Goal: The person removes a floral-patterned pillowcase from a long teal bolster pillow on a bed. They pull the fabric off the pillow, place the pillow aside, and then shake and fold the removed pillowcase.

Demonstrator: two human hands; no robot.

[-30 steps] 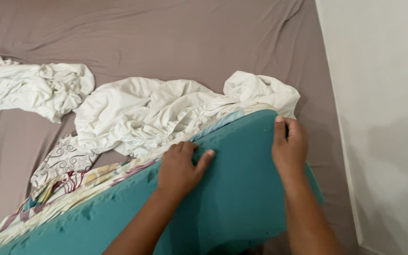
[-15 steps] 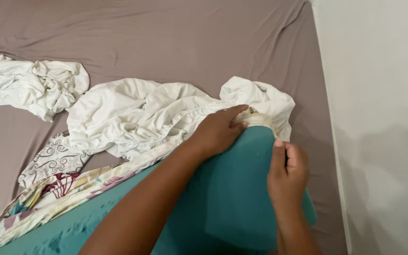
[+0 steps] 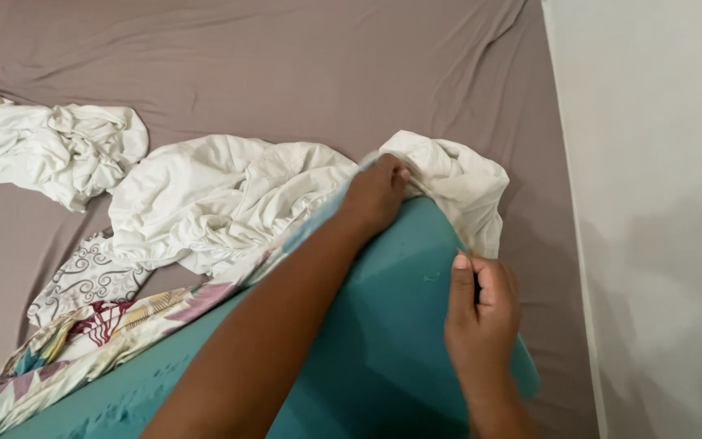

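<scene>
The teal sheet [image 3: 383,325] is spread flat, smooth, one side plain teal with a floral print border [image 3: 107,325] peeking out along its left edge. Its far corner sits right under the left hand's fingertips [image 3: 396,172], pressed against the crumpled white cloth [image 3: 229,195] just beyond them. The right edge is pinched between the right hand's thumb and fingers [image 3: 465,280], with the fabric curving down below that hand.

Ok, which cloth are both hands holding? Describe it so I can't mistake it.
On the grey-brown bed sheet, below the crumpled white sheets, lies the teal cloth. The left hand grips its far corner, the right hand its right edge. It is the only plain teal piece, edged by a floral print.
</scene>
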